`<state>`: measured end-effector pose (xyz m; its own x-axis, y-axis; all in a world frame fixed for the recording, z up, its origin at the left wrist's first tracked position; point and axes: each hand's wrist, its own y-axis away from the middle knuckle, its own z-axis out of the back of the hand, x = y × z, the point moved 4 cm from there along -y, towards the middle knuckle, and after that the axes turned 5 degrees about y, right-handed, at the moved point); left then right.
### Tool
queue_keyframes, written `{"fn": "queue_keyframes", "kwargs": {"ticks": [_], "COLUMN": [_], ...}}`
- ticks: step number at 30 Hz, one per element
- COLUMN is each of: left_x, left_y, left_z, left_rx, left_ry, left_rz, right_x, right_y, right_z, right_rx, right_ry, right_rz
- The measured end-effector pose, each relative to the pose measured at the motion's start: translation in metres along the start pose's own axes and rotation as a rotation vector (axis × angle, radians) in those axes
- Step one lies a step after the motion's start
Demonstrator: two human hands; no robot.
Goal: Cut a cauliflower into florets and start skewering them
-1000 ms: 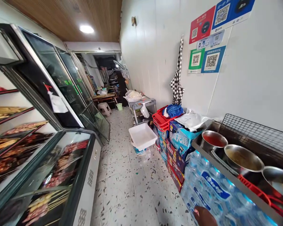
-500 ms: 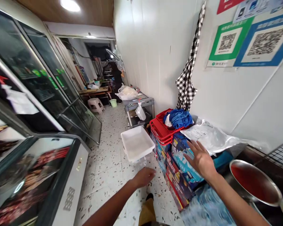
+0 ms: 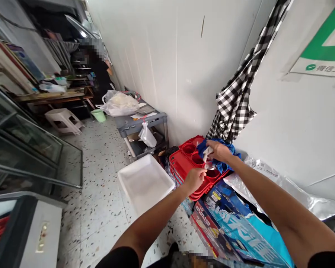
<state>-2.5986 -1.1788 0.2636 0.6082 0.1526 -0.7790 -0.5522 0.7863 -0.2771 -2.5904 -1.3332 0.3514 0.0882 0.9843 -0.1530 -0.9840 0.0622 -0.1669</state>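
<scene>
A stack of red compartment trays (image 3: pixel 185 163) rests on blue printed cartons (image 3: pixel 234 227) by the white wall. My left hand (image 3: pixel 194 179) is closed on the near edge of the top tray. My right hand (image 3: pixel 218 150) is closed on a blue cloth (image 3: pixel 226 158) that lies on the trays' far end, with a bit of white cloth between the fingers. A white rectangular tray (image 3: pixel 145 182) sits just left of the red stack, lower down.
A black-and-white checked cloth (image 3: pixel 237 100) hangs on the wall above the trays. Crinkled clear plastic (image 3: pixel 270 182) lies on the cartons to the right. A grey metal cart (image 3: pixel 141 123) with bags stands further along. Glass display freezers (image 3: pixel 25 156) line the left. A person (image 3: pixel 97 70) stands far back.
I have moved closer and look down at the trays. Both hands reached forward: the left now grips the red tray's edge, the right has closed on the blue cloth.
</scene>
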Motion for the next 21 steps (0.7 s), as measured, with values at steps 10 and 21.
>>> {"fn": "queue_keyframes", "kwargs": {"ticks": [10, 21], "left_x": [-0.017, -0.001], "left_y": [-0.062, -0.086], "left_z": [-0.008, 0.038], "left_rx": [-0.114, -0.445], "left_ry": [-0.117, 1.360], "left_rz": [0.070, 0.199], "right_x": [-0.043, -0.075], "right_y": [0.002, -0.002], "right_z": [0.002, 0.021], "right_rx": [-0.280, -0.437], "right_ry": [-0.110, 0.080], "right_rz": [-0.140, -0.183]}}
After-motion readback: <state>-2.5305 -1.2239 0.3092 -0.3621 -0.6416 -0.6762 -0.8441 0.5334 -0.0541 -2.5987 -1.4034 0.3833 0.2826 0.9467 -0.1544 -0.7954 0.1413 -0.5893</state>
